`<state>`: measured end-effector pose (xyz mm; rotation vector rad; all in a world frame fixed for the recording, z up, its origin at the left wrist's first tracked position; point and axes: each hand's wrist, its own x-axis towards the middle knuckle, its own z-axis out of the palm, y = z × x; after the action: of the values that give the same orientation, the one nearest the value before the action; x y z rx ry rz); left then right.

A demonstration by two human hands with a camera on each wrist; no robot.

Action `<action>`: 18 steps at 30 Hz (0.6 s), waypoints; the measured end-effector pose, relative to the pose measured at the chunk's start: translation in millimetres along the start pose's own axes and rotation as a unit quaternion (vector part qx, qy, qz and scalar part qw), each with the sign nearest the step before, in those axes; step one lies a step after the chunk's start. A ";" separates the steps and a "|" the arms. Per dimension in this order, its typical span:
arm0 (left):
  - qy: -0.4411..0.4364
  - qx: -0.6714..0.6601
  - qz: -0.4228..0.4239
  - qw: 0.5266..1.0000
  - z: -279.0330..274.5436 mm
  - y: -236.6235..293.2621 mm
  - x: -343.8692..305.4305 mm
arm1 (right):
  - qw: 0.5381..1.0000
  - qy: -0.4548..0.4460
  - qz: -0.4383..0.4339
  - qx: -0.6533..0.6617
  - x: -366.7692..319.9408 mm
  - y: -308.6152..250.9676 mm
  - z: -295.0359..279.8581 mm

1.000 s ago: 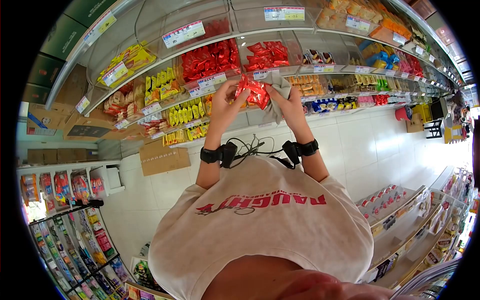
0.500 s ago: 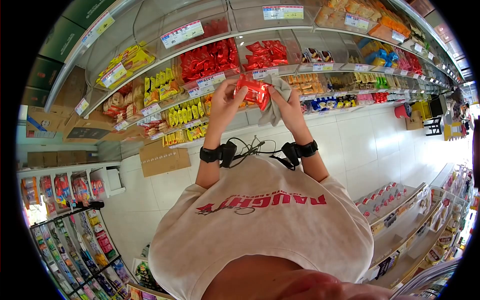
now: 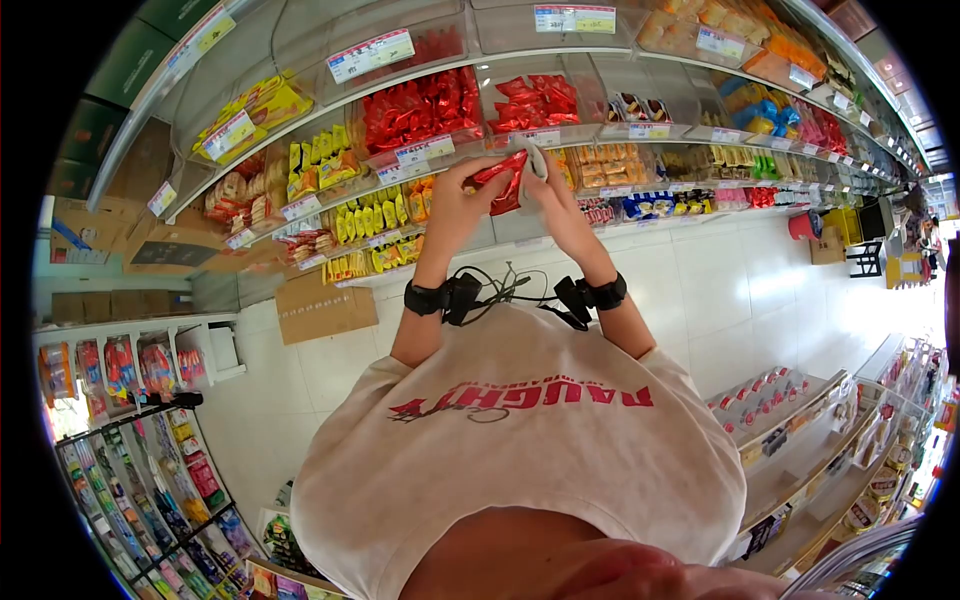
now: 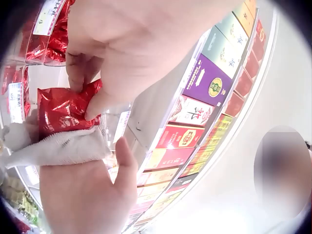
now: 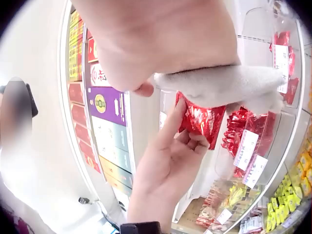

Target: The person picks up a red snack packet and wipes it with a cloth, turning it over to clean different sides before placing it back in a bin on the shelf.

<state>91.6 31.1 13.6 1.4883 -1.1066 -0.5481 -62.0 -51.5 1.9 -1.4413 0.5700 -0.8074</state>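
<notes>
A shiny red foil packet [image 3: 507, 185] is between my hands in front of the snack shelves. My left hand [image 3: 460, 210] pinches it between thumb and fingers, as the left wrist view shows closely. A light grey cloth [image 4: 68, 146] lies against the packet's side and wraps across the fingers of my right hand [image 3: 553, 205]. The cloth hides most of those fingers. In the left wrist view the right thumb [image 4: 126, 158] sticks up apart from the cloth. The packet's lower part [image 5: 202, 122] shows beneath the cloth in the right wrist view.
Clear shelf bins ahead hold red packets [image 3: 420, 110], more red packets [image 3: 535, 103] and yellow snacks [image 3: 365, 222]. Boxed goods [image 4: 209, 83] line a shelf beyond the hands. A cardboard box [image 3: 325, 308] sits on the floor. Cables [image 3: 510, 287] hang between the wrist cameras.
The packet has turned from facing up to a steeper tilt. The right hand has swung inward, pressing the cloth along the packet's side, and its thumb has come off the front.
</notes>
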 end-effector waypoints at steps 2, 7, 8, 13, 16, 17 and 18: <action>0.009 -0.033 -0.046 0.998 -5.2 -5.3 -0.9 | 1.000 -0.009 -0.022 0.003 -3.9 -2.3 -0.8; -0.003 -0.070 0.002 0.998 -1.9 -3.4 0.1 | 0.995 -0.039 -0.005 -0.091 0.4 -11.5 -8.9; -0.010 -0.078 0.019 0.997 -0.8 -0.6 0.3 | 0.996 -0.022 -0.018 -0.089 2.4 -11.1 -9.0; -0.076 -0.031 -0.002 0.997 -3.7 4.9 -0.5 | 0.994 0.026 -0.053 -0.092 7.1 -8.3 -8.7; -0.064 0.005 0.021 0.998 -0.9 10.6 -0.5 | 0.992 0.038 -0.071 -0.093 9.5 -4.8 -7.1; -0.056 0.018 0.031 0.998 0.4 11.2 0.2 | 0.994 0.038 -0.050 -0.087 9.4 -4.6 -7.3; -0.038 0.004 0.024 0.999 3.1 7.7 0.3 | 0.996 0.037 -0.030 -0.081 9.0 -4.5 -7.5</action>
<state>86.7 29.9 20.1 1.4539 -1.2030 -0.5714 -62.7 -63.0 7.0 -1.5869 0.6635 -0.8824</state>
